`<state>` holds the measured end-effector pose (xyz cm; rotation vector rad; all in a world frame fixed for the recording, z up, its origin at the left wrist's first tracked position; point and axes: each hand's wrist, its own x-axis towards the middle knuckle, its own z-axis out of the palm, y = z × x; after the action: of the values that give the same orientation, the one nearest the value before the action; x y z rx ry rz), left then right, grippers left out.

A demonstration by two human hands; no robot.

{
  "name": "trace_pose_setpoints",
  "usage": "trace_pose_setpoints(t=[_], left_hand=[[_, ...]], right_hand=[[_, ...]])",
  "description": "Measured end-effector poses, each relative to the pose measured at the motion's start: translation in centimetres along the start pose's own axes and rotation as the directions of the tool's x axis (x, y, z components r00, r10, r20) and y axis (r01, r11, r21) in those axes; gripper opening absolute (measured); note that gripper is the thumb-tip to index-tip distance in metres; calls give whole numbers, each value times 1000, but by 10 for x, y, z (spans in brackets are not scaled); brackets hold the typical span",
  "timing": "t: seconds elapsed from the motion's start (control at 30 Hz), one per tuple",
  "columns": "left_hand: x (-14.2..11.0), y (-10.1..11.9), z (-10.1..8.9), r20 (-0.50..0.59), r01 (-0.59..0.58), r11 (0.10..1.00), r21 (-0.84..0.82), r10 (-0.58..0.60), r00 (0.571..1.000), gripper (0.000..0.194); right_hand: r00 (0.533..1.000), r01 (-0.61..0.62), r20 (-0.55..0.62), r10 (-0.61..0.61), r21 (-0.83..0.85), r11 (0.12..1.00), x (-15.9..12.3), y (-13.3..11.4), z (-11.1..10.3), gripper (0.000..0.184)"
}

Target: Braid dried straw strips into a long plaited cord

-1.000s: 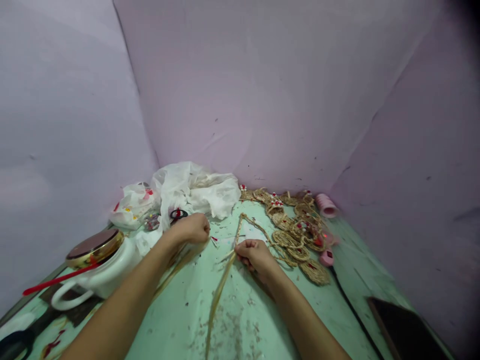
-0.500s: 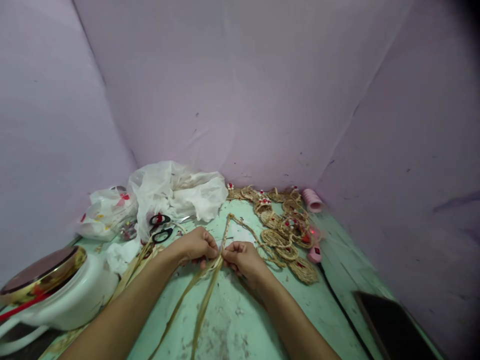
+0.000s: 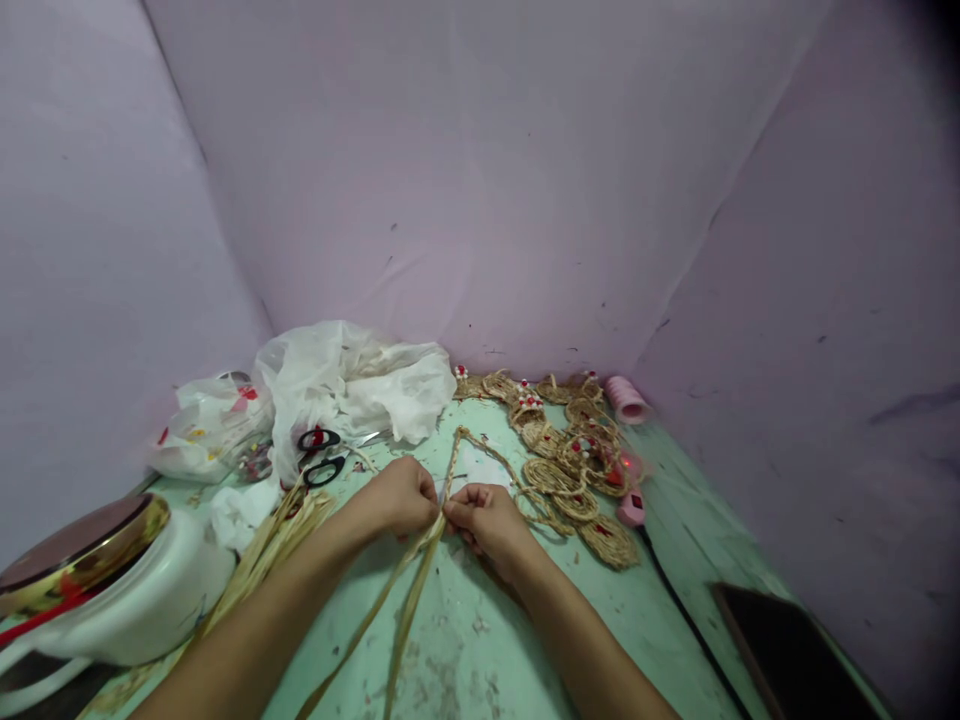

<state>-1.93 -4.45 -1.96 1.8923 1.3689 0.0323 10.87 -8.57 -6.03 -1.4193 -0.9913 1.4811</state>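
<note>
A thin straw braid (image 3: 453,464) runs up from my fingers, bends at the top and trails right toward coiled straw pieces (image 3: 609,541). My left hand (image 3: 405,497) is closed at the braid's lower end, its fingertips largely hidden. Thumb and forefinger of my right hand (image 3: 486,517) pinch the same spot from the other side. Below the hands, loose flat straw strands (image 3: 409,610) spread down over the green tabletop (image 3: 465,640). A small white paper (image 3: 484,465) lies behind my right hand.
Black-handled scissors (image 3: 322,470), more straw strands (image 3: 274,530) and a white lidded pot (image 3: 169,590) are at left. White plastic bags (image 3: 360,375) stand behind. To the right are a pink spool (image 3: 626,402), a pink corded tool (image 3: 631,508) and a dark flat device (image 3: 795,645).
My left hand has turned and its fingers have curled in tighter at the braid. The loose strands have shifted slightly. My right hand keeps nearly the same place.
</note>
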Motion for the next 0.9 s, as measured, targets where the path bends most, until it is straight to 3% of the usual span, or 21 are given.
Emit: trace_pose_setpoints(t=[0.2,0.43,0.63,0.8,0.9], left_hand=[[-2,3,-7,123,97,953,-287,-64,990,17],[13,-15,0,177,163,916,-367,-104,979,24],[16,-17,5,99,100,902,-420,-64,993,33],[10,-8,6,233,110,820,-562,30,972,35],[8,-7,7,256,126,832,-540,19,967,32]], right_hand=[[1000,8,-19,-8,7,1000,-1,-2,1,6],[1000,4,19,-5,55,999,1,0,-2,8],[994,-63,98,48,156,986,-1,-4,-8,9],[986,-81,157,49,207,975,-2,-6,-14,11],[980,-96,189,57,207,974,-1,-6,-17,11]])
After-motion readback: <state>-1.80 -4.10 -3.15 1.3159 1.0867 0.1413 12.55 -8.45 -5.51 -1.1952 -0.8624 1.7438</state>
